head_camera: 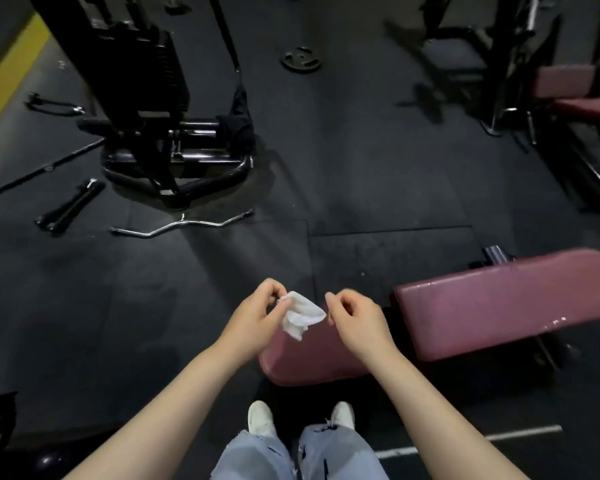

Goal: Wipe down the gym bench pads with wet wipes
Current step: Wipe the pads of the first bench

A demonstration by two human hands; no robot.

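The left hand (253,311) pinches a crumpled white wipe (300,315) at its upper corner between thumb and fingertips, and the wipe hangs down and to the right of that hand, in the gap between both hands. The right hand (355,320) sits just right of the wipe with its fingers curled inward; its fingertips are at the wipe's right edge, but whether they actually grip it cannot be told. Both hands hover above the near end of a maroon seat pad (312,358), which lies directly below and behind them. To the right of the right hand, a longer maroon back pad (499,306) stretches away, with shiny wet patches on its surface. Below the hands are two white shoes (262,419) and light jeans (298,455). Well beyond the left hand, a curved bar (184,227) lies on the dark floor (361,168) before a black machine (142,98).
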